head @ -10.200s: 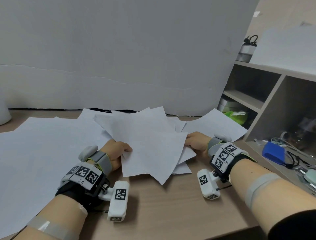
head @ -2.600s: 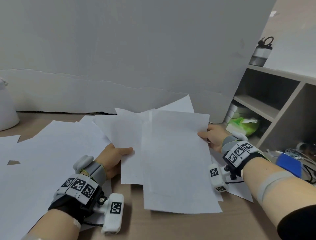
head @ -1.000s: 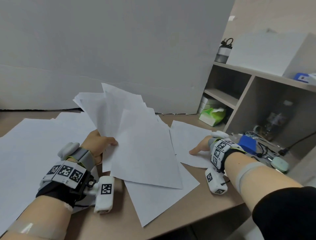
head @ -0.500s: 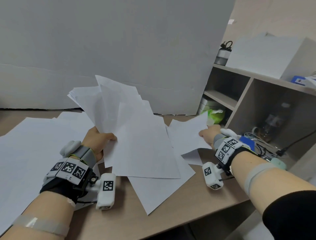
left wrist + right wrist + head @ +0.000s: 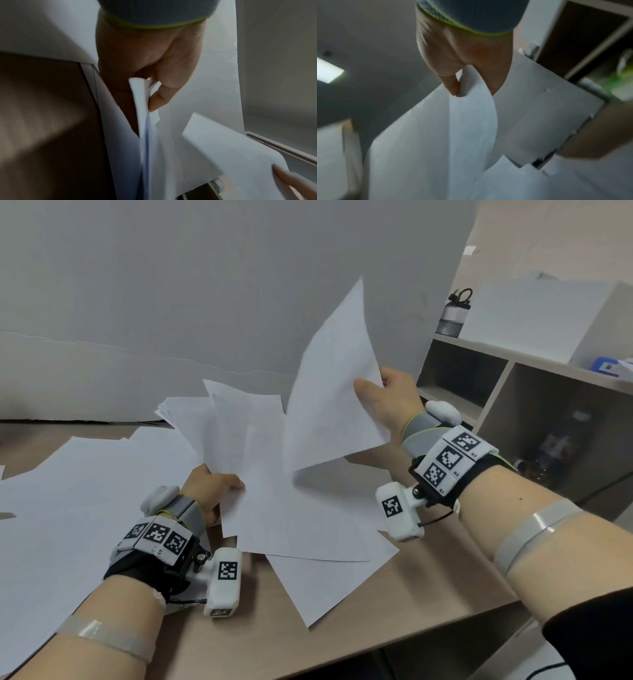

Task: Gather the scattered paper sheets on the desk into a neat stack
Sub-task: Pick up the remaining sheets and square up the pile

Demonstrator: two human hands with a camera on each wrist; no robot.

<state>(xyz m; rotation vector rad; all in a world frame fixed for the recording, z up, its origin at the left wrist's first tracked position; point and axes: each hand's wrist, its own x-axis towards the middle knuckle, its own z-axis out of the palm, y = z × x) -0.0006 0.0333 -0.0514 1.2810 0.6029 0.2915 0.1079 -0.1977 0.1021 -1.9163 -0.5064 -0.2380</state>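
Wooden desk [image 5: 212,635], right hand [image 5: 387,402] pinching upright sheet [image 5: 329,405]

Wooden desk [image 5: 219,642]; loose paper sheets [image 5: 68,491] spread flat across left side.

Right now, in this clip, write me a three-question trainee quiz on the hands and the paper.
1. True or false: the right hand pinches a single sheet lifted off the desk.
2. What does the left hand grip?
A. a fanned bundle of sheets
B. a pen
C. nothing
3. Which furniture stands at the person's right?

Key: 1 true; 2 A; 3 the open shelf unit.
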